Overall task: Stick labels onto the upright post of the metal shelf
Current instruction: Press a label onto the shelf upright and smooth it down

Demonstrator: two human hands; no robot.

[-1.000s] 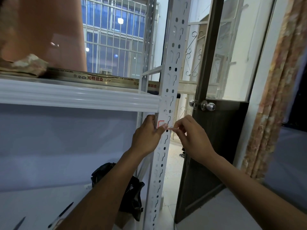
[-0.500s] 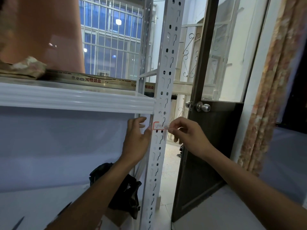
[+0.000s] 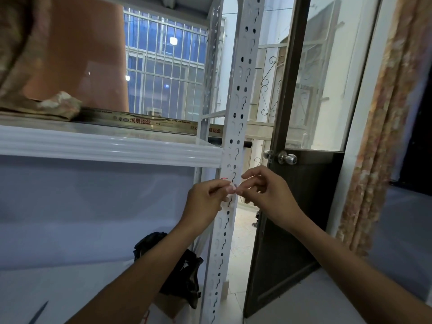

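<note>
The white perforated upright post (image 3: pixel 239 94) of the metal shelf runs top to bottom through the middle. Just below the shelf board's front lip (image 3: pixel 112 147), a small white label with a red border (image 3: pixel 226 181) lies on the post, mostly hidden by my fingers. My left hand (image 3: pixel 207 199) pinches at the label from the left, thumb and forefinger on the post's face. From the right, my right hand (image 3: pixel 268 195) meets it with its fingertips touching the left fingertips. Whether the label is stuck down or held I cannot tell.
A dark wooden door (image 3: pixel 294 218) with a metal knob (image 3: pixel 288 158) stands ajar right of the post. A black bag (image 3: pixel 177 265) sits under the shelf. A boxed aluminium strip (image 3: pixel 145 121) and cloth (image 3: pixel 56 107) lie on the shelf board. A curtain (image 3: pixel 378 127) hangs at the right.
My left hand has moved back onto the post from its left side, covering most of the label. The right hand's fingertips stay at the label's right edge.
</note>
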